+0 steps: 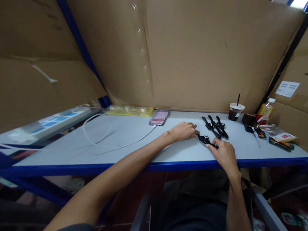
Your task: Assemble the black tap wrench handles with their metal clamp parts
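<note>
My left hand (185, 131): gripping black piece (205, 139) at far-left end | My right hand (225, 153): pinching its near-right end | Location: between hands, near-left of three black tools (216, 127)

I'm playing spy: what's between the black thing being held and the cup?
Three black pieces lie between the held black thing and the cup, in the head view.

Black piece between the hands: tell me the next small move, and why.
Perhaps steady the black piece with the right hand while the left hand adjusts its far end. The right thumb and fingers have its near end, and the left fingers are at the other, so they seem well placed for that. Three similar pieces lie just beyond.
</note>
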A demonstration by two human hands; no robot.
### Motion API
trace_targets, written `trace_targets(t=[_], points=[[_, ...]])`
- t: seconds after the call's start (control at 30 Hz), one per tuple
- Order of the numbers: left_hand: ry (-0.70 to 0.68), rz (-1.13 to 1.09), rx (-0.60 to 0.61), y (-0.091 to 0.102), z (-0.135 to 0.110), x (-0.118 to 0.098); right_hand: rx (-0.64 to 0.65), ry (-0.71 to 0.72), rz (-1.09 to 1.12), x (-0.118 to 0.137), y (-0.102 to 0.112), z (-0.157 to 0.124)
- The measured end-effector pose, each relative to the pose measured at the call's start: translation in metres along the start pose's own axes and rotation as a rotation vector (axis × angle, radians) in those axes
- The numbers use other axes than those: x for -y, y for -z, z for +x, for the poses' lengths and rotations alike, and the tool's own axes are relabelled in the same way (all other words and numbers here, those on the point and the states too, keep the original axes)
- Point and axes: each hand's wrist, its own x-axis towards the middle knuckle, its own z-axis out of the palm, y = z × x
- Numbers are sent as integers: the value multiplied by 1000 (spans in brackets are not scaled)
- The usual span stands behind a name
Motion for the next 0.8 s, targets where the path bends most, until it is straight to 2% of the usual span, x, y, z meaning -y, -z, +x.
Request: trace_targets(t=[0.23, 0.57, 0.8], points=[[72, -92, 92, 20, -7, 1, -55, 129, 154, -13, -4, 1], [36, -261, 81, 26, -7, -13, -78, 98, 145, -10, -5, 0], [6, -172, 65, 24, -5, -18, -90, 35, 57, -15, 4, -7]])
